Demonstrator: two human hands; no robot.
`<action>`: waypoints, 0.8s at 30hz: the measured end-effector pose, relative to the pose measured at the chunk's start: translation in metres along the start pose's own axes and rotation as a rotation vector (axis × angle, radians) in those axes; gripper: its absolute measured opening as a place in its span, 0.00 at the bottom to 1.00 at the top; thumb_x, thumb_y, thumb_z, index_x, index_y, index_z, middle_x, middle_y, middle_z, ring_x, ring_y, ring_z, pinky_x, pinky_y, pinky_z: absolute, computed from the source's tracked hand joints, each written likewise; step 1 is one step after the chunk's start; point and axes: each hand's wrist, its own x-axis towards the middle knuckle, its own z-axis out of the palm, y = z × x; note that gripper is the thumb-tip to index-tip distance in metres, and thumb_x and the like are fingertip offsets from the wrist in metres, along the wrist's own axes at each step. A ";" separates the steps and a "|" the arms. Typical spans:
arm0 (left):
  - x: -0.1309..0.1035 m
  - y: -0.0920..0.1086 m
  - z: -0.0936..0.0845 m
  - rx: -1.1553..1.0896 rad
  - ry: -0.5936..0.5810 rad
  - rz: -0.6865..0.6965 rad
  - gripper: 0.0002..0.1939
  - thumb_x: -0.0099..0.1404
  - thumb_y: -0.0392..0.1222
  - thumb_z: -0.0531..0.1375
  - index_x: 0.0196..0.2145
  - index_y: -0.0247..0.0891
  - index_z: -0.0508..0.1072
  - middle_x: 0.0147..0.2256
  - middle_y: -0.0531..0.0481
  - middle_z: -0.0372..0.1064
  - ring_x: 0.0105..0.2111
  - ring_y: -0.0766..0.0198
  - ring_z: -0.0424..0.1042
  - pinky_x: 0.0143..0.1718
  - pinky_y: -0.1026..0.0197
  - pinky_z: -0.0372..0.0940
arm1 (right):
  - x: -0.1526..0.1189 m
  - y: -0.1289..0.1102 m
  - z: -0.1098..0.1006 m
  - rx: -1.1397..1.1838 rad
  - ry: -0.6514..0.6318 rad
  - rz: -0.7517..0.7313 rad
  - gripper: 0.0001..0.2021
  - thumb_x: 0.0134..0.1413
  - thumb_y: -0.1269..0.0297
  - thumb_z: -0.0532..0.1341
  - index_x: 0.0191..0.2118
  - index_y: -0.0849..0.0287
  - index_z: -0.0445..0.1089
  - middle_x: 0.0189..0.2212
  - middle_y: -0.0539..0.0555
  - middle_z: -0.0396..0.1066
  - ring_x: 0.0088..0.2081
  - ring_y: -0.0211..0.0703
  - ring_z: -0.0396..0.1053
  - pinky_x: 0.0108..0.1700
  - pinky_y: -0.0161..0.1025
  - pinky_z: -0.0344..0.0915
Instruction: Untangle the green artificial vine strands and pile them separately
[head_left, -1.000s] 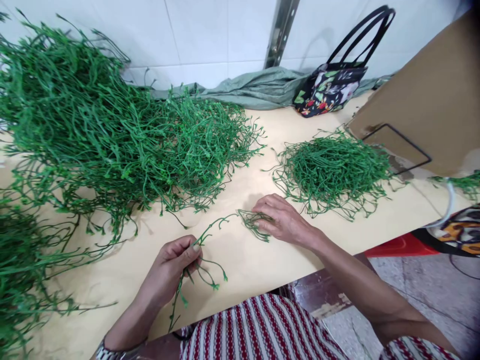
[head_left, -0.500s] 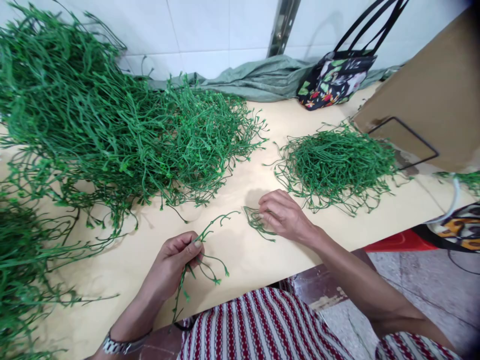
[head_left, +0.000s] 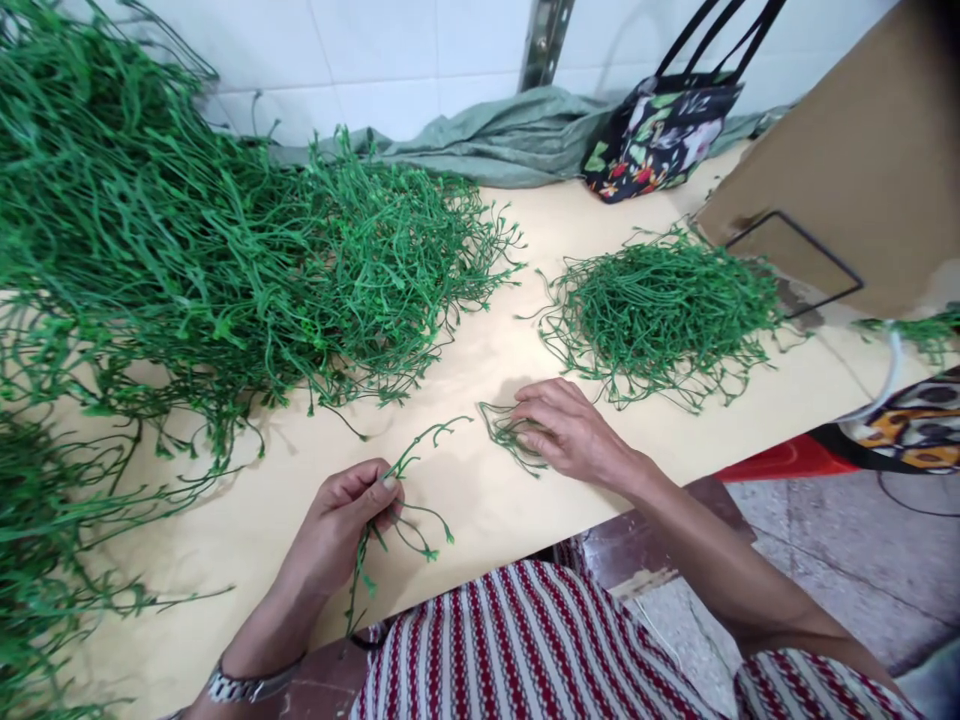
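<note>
My left hand (head_left: 352, 515) is closed in a pinch between thumb and fingers on a branched green artificial stem (head_left: 411, 452). Its thin arms with small bud-like tips stick out above and below the grip. To the right, my right hand (head_left: 566, 430) has its fingers curled over a small bunch of thin green stems (head_left: 504, 432) at the tabletop. Part of that bunch is hidden under the fingers. Past this hand lies a neat heap of green stems (head_left: 667, 305). A much larger tangled pile (head_left: 247, 250) covers the back left.
More stems (head_left: 37, 560) lie at the near left edge of the pale table (head_left: 285, 520). A flowered bag (head_left: 660, 140) and a green cloth (head_left: 517, 140) rest along the tiled wall. Cardboard (head_left: 840, 170) with a black wire frame (head_left: 821, 247) stands at the right, above a red object (head_left: 787, 460).
The view has shifted a little, so the table and piles sit slightly left and higher. Both hands keep nearly the same places and grips.
</note>
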 end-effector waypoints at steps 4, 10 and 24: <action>0.000 -0.001 0.000 0.015 0.001 0.000 0.16 0.53 0.50 0.60 0.19 0.33 0.67 0.17 0.54 0.61 0.17 0.74 0.54 0.18 0.70 0.48 | -0.004 0.001 0.003 -0.040 -0.010 -0.013 0.10 0.51 0.69 0.59 0.41 0.59 0.68 0.46 0.58 0.64 0.49 0.49 0.59 0.49 0.48 0.58; 0.002 -0.005 -0.002 0.014 0.017 -0.018 0.17 0.52 0.51 0.61 0.20 0.33 0.67 0.17 0.55 0.59 0.17 0.74 0.53 0.18 0.70 0.47 | -0.008 0.010 -0.003 0.026 0.117 0.002 0.08 0.52 0.72 0.56 0.39 0.60 0.67 0.44 0.58 0.65 0.46 0.45 0.62 0.47 0.44 0.60; 0.001 -0.001 0.000 0.012 0.050 -0.016 0.15 0.52 0.49 0.62 0.20 0.33 0.68 0.17 0.54 0.60 0.16 0.74 0.54 0.16 0.71 0.46 | -0.001 0.002 -0.015 0.011 -0.159 0.084 0.33 0.46 0.50 0.62 0.57 0.56 0.54 0.52 0.57 0.59 0.52 0.52 0.54 0.52 0.51 0.56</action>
